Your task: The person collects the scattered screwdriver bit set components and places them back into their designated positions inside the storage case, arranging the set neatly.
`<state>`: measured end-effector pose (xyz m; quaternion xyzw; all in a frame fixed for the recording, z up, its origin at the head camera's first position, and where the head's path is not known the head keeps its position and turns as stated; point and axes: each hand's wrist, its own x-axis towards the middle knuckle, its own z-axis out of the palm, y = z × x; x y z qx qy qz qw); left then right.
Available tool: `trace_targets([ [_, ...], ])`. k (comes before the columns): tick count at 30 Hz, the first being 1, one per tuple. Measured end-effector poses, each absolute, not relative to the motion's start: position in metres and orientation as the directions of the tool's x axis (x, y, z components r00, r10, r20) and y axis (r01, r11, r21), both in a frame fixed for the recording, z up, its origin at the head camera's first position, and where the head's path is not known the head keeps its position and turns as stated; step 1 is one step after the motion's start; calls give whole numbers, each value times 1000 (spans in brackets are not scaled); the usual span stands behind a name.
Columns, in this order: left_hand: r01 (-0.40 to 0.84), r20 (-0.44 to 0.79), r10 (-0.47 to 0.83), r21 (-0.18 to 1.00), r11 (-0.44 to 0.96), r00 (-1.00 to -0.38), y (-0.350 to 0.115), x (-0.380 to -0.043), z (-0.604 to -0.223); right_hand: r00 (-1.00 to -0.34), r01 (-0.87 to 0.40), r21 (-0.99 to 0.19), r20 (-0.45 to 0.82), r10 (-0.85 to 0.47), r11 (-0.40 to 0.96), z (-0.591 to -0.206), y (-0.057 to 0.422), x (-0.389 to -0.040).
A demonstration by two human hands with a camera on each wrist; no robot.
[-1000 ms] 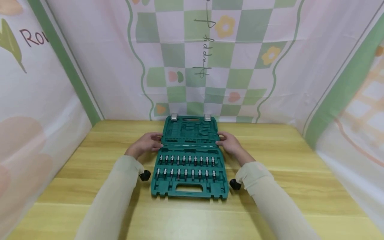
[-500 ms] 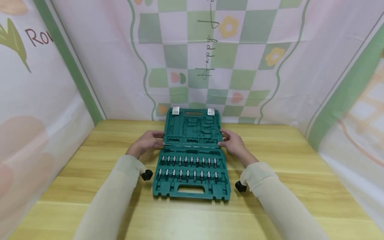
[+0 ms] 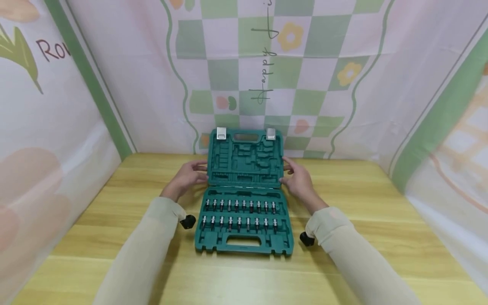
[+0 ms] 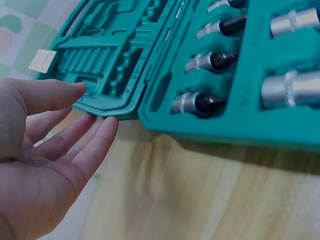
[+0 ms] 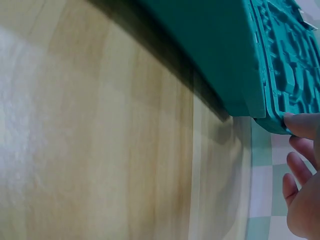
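A green plastic tool case lies open on the table in the head view. Its lid (image 3: 228, 154) tilts up at the back, showing moulded hollows, and two silver latches (image 3: 221, 134) sit on its top edge. Two rows of silver and black bit sockets (image 3: 237, 206) fill the case base (image 3: 276, 243). My left hand (image 3: 185, 178) pinches the lid's left edge, thumb on the inner face and fingers behind. At the opposite edge my right hand (image 3: 300, 182) pinches the lid the same way; the right wrist view shows its thumb (image 5: 300, 125) at the lid's corner.
The wooden table (image 3: 114, 220) spreads around the case. Behind the lid hangs a checked cloth (image 3: 225, 76); more cloth walls stand at left and right. A black strap-mounted device (image 3: 188, 221) sits under the left wrist, another device (image 3: 306, 238) under the right.
Both hands have tipped the lid from lying back to a steeper angle; its latched top edge has risen. The base has hardly moved, and the head view has shifted slightly.
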<state>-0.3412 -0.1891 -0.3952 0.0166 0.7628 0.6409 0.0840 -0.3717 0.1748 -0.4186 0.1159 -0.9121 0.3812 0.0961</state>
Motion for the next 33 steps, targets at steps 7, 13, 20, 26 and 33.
trace_targets([
  [7,-34,-46,93,991,126,-995,-184,-343,-385,-934,-303,-645,347,-84,701,-417,173,-369],
  [13,42,32,64,985,165,-997,-180,-344,-373,-910,-317,-651,413,-28,690,-409,172,-367],
  [20,90,101,-30,963,256,-994,-179,-347,-366,-886,-331,-697,462,46,636,-400,168,-366],
  [26,214,247,-57,914,344,-967,-176,-348,-362,-865,-341,-763,484,136,549,-393,166,-362],
  [33,266,327,-82,871,414,-942,-176,-347,-353,-837,-387,-791,517,178,474,-385,165,-356],
])
